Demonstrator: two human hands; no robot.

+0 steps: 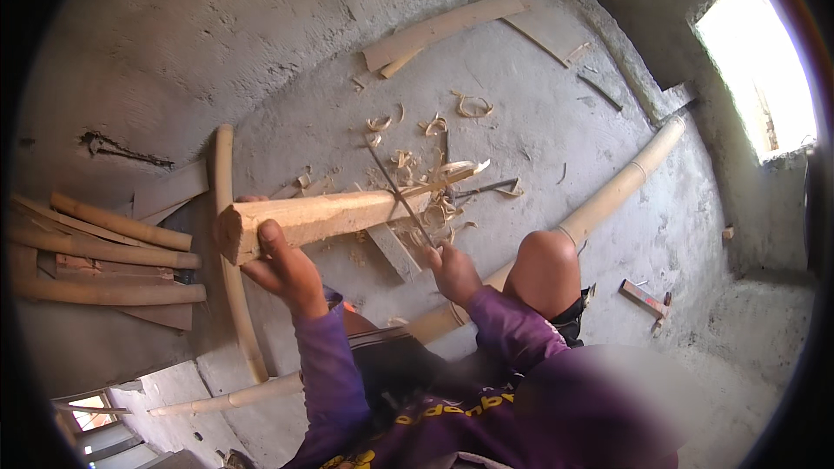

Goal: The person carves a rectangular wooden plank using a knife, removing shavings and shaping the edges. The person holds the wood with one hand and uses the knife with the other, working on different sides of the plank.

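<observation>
My left hand point(291, 276) is closed round the near left end of a thick squared wooden beam point(326, 214), thumb on top and fingers beneath it. The beam lies across my front, its other end among shavings. My right hand point(453, 272) is closed on a long, thin, dark blade point(383, 167) seen nearly edge-on, like a machete; its handle is hidden in my fist. The blade crosses the beam near its far right end. Beyond it, a pale split strip point(452, 177) stands away from the beam's end.
Curled wood shavings point(433, 126) litter the concrete floor. A long bamboo pole point(638, 165) runs diagonally under my right leg, and another bamboo pole point(225, 208) lies at left. Cut bamboo pieces point(122, 252) are heaped far left. A hammer point(647, 297) lies at right; boards point(443, 32) lie by the back wall.
</observation>
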